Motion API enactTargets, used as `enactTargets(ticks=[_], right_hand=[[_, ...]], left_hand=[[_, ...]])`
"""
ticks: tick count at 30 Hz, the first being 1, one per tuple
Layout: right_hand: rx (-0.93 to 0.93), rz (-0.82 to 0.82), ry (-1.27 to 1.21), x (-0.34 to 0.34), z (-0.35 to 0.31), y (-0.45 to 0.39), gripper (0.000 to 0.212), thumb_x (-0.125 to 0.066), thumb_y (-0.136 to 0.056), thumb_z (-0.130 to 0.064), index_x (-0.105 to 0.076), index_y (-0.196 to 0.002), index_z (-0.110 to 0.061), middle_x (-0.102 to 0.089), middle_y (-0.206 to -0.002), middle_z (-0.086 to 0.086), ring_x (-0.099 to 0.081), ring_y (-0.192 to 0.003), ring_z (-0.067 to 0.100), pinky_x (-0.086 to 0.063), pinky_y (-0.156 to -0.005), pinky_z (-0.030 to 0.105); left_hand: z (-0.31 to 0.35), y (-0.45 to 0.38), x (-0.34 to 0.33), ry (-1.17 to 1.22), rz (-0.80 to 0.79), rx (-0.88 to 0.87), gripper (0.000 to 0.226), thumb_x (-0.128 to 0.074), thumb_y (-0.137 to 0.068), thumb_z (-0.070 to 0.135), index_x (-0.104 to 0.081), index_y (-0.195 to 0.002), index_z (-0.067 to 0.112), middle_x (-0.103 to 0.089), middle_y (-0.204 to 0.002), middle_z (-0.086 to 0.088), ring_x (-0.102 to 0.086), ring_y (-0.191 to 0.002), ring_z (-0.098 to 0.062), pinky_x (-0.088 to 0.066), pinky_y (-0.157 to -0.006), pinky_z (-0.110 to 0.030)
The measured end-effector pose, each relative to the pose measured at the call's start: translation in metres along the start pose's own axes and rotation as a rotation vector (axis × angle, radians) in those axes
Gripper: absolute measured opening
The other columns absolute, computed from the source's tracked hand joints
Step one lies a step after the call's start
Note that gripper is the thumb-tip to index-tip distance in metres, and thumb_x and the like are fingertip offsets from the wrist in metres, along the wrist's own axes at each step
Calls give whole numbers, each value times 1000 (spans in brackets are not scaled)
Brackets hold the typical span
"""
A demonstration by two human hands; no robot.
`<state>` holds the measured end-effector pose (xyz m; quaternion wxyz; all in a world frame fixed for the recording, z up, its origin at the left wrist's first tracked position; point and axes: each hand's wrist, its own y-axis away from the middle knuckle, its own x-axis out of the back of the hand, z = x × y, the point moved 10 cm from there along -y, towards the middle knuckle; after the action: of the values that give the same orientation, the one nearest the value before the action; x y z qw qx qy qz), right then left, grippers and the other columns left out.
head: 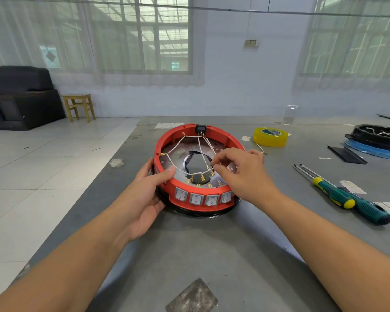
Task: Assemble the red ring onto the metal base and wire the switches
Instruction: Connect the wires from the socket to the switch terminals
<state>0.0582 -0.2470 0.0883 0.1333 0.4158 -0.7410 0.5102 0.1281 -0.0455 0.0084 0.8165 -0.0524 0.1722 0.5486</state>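
The red ring sits over the metal base in the middle of the grey table. Several grey rocker switches line its near wall and a black switch sits at the far side. White wires with brass terminals cross the inside. My left hand grips the ring's left near wall, thumb on the rim. My right hand reaches in over the right rim and pinches a wire terminal between thumb and forefinger near the switch backs.
A yellow tape roll lies behind right of the ring. Two screwdrivers with green and yellow handles lie at the right. A black ring assembly on a blue disc sits at far right. The table's left edge drops to a tiled floor.
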Motion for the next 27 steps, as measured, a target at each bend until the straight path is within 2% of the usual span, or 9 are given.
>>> enactTargets(ticks=[4,7,10,12,14,16,21,24,27], right_hand=[[53,-13,158,1,-5,-2,11,-65,-94,-31,-66,-94,-42,-64,-88,-23,-58,-95,-1,-23,-100,36],[113,38,286,6,-11,1,14,-68,-92,-29,-69,-99,-40,-62,-94,-24,-58,-101,4,-21,-101,36],[157,105,334,12,-15,6,22,-71,-87,-25,-71,-103,-40,-64,-109,-18,-58,-110,9,-19,-98,33],[180,144,334,16,-17,9,26,-71,-85,-22,-72,-106,-38,-61,-120,-12,-57,-113,12,-22,-97,35],[206,182,329,20,-19,12,30,-67,-82,-17,-72,-107,-33,-58,-128,-5,-55,-116,16,-26,-95,36],[245,209,337,22,-23,16,30,-62,-80,-15,-72,-106,-29,-58,-126,-3,-54,-116,20,-30,-92,37],[366,164,372,18,-31,20,19,-61,-85,-14,-73,-98,-22,-65,-104,-4,-56,-94,22,-34,-80,33],[382,60,402,9,-28,20,14,-62,-90,-21,-74,-98,-23,-67,-103,-6,-57,-93,20,-37,-78,33],[405,-13,432,-2,-29,21,12,-65,-95,-30,-75,-100,-26,-67,-105,-7,-59,-95,20,-35,-79,32]], left_hand=[[3,0,2,73,49,-85,73,-79,-89,11,-42,-145,38,-81,-108,-8,-79,-99,-24,-63,-92,-43],[6,1,1,124,52,-164,107,-85,-72,14,-26,-159,30,-74,-125,-13,-77,-104,-20,-55,-105,-41],[8,-1,-3,128,10,-242,99,-83,-65,15,-37,-153,10,-71,-130,-10,-73,-114,-20,-57,-97,-30],[7,-1,-2,116,-7,-269,92,-84,-65,17,-43,-148,13,-70,-133,-6,-71,-119,-17,-57,-98,-29],[1,-1,-2,79,-23,-296,88,-86,-67,18,-42,-142,25,-66,-138,-4,-67,-126,-19,-53,-107,-36],[-4,-1,-3,-3,-33,-339,88,-94,-70,16,-40,-138,32,-60,-143,-2,-64,-130,-21,-53,-108,-39],[-4,-1,-8,-153,-80,-426,82,-88,-71,24,-39,-132,49,-56,-145,10,-68,-123,-15,-57,-101,-36],[-4,-1,-8,-156,-93,-420,88,-93,-63,35,-40,-132,51,-57,-144,11,-68,-123,-19,-58,-101,-40],[-5,-1,-6,-136,-95,-412,89,-93,-66,31,-40,-136,49,-57,-144,11,-69,-123,-19,-57,-102,-47]])
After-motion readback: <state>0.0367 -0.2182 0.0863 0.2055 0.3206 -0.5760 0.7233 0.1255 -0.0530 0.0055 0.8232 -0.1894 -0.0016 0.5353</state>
